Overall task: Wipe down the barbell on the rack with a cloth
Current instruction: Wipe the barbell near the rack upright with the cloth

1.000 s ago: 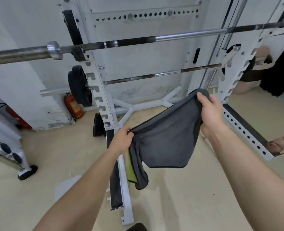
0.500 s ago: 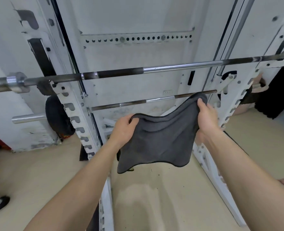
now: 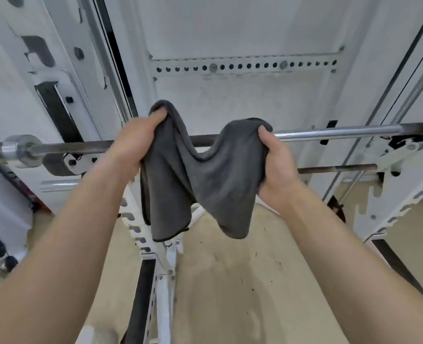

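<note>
Both arms raised to bar height, grey cloth (image 3: 205, 180) held between them. The left hand (image 3: 131, 142) grips one bunched top corner, thumb on the front. The right hand (image 3: 277, 167) grips the other corner, fingers (image 3: 263, 134) curled over the edge. The cloth sags in the middle and two loose lobes hang down. The barbell (image 3: 329, 132) runs horizontal behind the cloth on the hooks of the white rack (image 3: 165, 294) and shows in the dip between the hands. Can't tell if cloth touches bar. Barbell collar (image 3: 19, 150) at far left. A thinner rusty bar (image 3: 337, 168) sits lower on the right. Perforated strip (image 3: 245, 67) on wall above, beige floor (image 3: 230, 281) below
</note>
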{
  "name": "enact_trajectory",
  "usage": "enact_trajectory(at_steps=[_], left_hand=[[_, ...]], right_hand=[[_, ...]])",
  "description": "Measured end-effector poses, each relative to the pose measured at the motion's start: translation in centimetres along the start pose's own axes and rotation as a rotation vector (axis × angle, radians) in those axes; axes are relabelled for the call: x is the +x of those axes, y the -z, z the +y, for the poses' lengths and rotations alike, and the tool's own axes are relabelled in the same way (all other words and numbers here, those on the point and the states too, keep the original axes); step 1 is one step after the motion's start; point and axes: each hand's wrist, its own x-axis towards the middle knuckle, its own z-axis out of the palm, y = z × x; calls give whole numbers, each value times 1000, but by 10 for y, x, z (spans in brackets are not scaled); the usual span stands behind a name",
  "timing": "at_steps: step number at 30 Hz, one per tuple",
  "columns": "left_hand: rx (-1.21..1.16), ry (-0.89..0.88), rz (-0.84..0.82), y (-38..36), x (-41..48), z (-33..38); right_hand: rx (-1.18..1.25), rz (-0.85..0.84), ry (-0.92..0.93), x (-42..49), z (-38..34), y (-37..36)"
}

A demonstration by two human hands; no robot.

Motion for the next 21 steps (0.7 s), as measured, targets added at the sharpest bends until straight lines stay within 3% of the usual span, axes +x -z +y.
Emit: enact_trajectory(at_steps=[2, 5, 8, 10, 12, 14, 16, 18, 21], left_hand=[[-181, -67, 72, 7, 11, 19], [-61, -302, 230, 15, 35, 40], [492, -363, 306, 18, 71, 30], [1042, -238, 277, 6, 90, 6], [1358, -120, 221, -11, 92, -19], [1369, -203, 341, -21, 85, -35], [1251, -422, 501, -15, 78, -47], [1301, -586, 453, -5, 73, -57], [1395, -669, 359, 9, 73, -64]], right_hand=[[-15, -68, 23, 21, -14, -24], [-177, -151, 201, 59, -38, -52], [-754, -140, 399, 103, -48, -55], [-1351, -103, 443, 125, -39, -44], [-1782, -1, 615, 134, -19, -32], [-1897, -37, 834, 132, 4, -27], [-1948, -277, 946, 132, 22, -27], [-2028, -401, 976, 134, 32, -30], [-2090, -335, 1061, 141, 39, -42]])
